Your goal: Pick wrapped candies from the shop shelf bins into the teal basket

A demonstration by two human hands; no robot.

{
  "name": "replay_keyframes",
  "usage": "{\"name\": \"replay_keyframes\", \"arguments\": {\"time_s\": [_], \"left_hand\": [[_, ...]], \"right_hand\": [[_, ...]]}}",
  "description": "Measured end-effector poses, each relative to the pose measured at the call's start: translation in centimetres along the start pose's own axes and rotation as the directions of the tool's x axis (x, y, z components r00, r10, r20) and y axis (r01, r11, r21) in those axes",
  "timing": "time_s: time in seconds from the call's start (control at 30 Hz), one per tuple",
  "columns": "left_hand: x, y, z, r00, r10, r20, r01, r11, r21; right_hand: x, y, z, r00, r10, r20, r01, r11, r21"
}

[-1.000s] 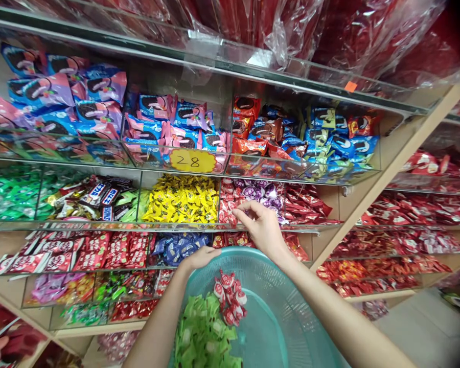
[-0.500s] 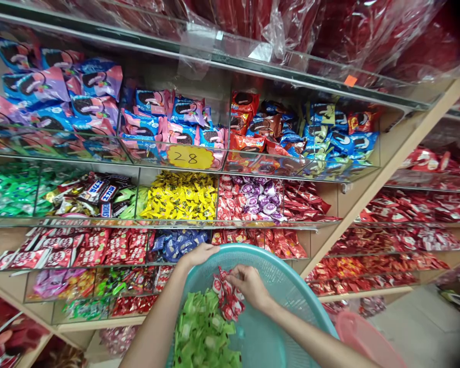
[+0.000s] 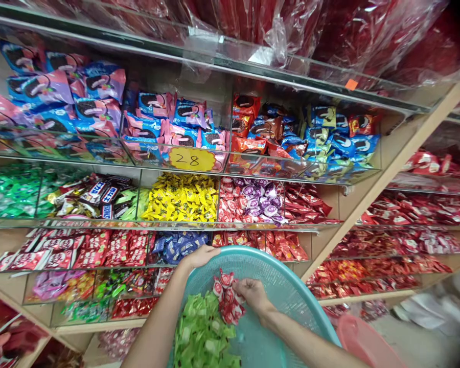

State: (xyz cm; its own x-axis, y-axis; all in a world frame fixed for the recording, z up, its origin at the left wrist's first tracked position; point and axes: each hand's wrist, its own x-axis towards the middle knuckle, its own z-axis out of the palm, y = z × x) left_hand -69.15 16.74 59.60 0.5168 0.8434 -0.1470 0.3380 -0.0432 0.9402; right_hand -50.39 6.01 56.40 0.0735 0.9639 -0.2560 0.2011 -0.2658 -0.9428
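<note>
A teal plastic basket [image 3: 291, 266] with mesh sides is in front of me, tilted toward the shelves. My left hand [image 3: 201, 257] is closed over its far left rim. Inside, green-wrapped candies [image 3: 205, 332] fill the left part. A small pile of red and white wrapped candies [image 3: 230, 301] lies beside them, near the middle. My right hand [image 3: 253, 294] is inside the basket with fingers curled and pinched at the right edge of the red pile. Its fingertips are on a red-wrapped candy, partly hidden by the fingers.
Shelves of sorted sweets rise ahead, with yellow-wrapped candies [image 3: 180, 197] and a yellow price tag [image 3: 190, 159] reading 28. A wooden divider [image 3: 364, 194] slants down on the right. Below it stand a pink tub [image 3: 362, 342] and a blurred white object [image 3: 425, 312] on the floor.
My right hand has shifted slightly down and right, staying at the red candies, whose upper part now shows more. A blurred white object has appeared at lower right. My left hand stays on the rim.
</note>
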Motion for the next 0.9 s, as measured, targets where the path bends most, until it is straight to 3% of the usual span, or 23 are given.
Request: {"name": "replay_keyframes", "arguments": {"time_s": [0.2,0.27,0.33,0.4,0.5,0.57,0.63,0.7,0.77,0.9], "left_hand": [[0.0,-0.1,0.0,1.000,0.013,-0.001,-0.013,1.000,-0.013],[0.1,-0.2,0.0,1.000,0.021,-0.005,-0.021,1.000,-0.007],[0.2,-0.4,0.0,1.000,0.025,-0.005,-0.025,1.000,-0.011],[0.2,-0.6,0.0,1.000,0.020,0.010,-0.020,0.999,-0.038],[0.2,-0.7,0.0,0.999,0.021,0.025,-0.019,0.997,-0.070],[0.2,-0.7,0.0,0.999,0.026,0.022,-0.024,0.997,-0.070],[0.2,-0.7,0.0,1.000,0.016,0.018,-0.015,0.998,-0.062],[0.3,-0.7,0.0,1.000,0.006,0.011,-0.005,0.999,-0.051],[0.4,-0.8,0.0,1.000,0.002,-0.003,-0.002,0.999,-0.034],[0.4,-1.0,0.0,1.000,-0.002,-0.007,0.002,0.997,-0.072]], "right_hand": [[0.6,0.5,-0.1,0.999,-0.014,-0.030,0.013,1.000,-0.014],[0.4,-0.8,-0.5,0.992,-0.108,-0.062,0.101,0.989,-0.110],[-0.2,-3.3,-1.1,0.947,-0.311,-0.083,0.280,0.924,-0.262],[-1.1,-7.1,-1.9,0.837,-0.543,-0.058,0.479,0.781,-0.401],[-2.1,-13.8,-3.1,0.645,-0.765,0.003,0.663,0.557,-0.500],[-2.0,-17.8,-3.8,0.499,-0.867,0.024,0.702,0.387,-0.598],[-1.1,-20.7,-4.3,0.423,-0.905,0.037,0.612,0.256,-0.749],[0.2,-22.4,-4.5,0.430,-0.902,0.038,0.446,0.175,-0.878],[1.5,-23.1,-4.4,0.475,-0.880,0.030,0.289,0.124,-0.949],[2.9,-23.0,-3.8,0.544,-0.839,0.010,0.133,0.074,-0.988]]}}
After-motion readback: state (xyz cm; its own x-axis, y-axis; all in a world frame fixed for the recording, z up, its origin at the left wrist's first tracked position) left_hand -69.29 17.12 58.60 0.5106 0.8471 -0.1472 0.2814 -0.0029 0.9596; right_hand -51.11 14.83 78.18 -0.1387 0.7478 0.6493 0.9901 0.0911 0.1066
